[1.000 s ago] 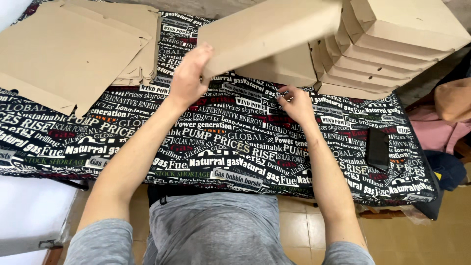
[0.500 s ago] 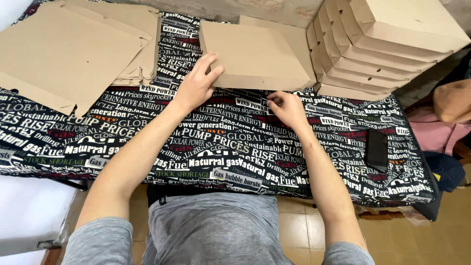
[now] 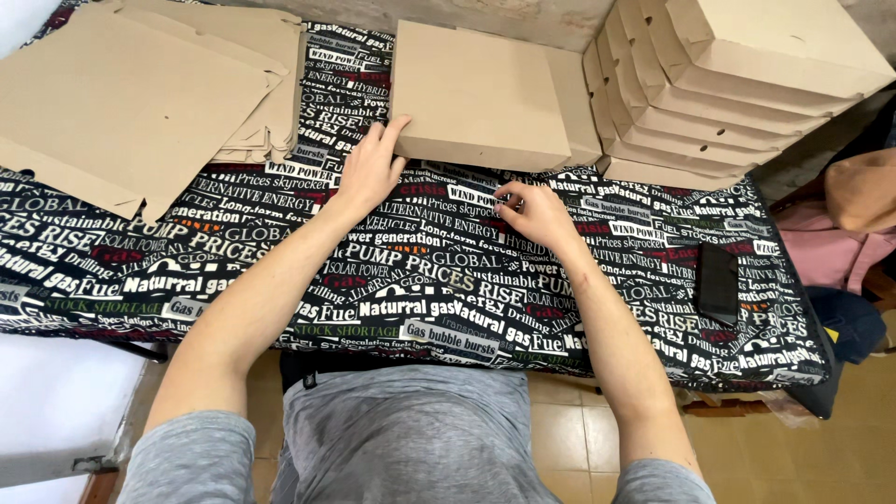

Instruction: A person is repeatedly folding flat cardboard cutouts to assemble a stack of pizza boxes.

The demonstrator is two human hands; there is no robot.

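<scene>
Cardboard blanks (image 3: 140, 89), flat and unfolded, lie in a loose pile at the far left of the table, on a black cloth (image 3: 280, 280) covered in printed words. Next comes the left hand (image 3: 369, 173), open and flat on the cloth, its fingertips pressed against the near left corner of a folded cardboard box (image 3: 481, 98) without gripping it. That box sits closed at the middle back of the table, flat on the cloth. It looks light and fairly stiff across its lid, yet thin enough to dent or buckle at the edges; a hold at 2 opposite sides or corners, with spread fingers, would suit it better than a pinch on 1 flap. The right hand (image 3: 532, 210) rests just in front of the box's near edge, fingers loosely curled and holding nothing; whether the fingertips touch the box is hard to tell from this angle. Further right, a leaning stack of finished boxes (image 3: 737, 84) stands against the wall, close beside the single box. A dark phone (image 3: 719, 280) lies near the right edge of the cloth.
</scene>
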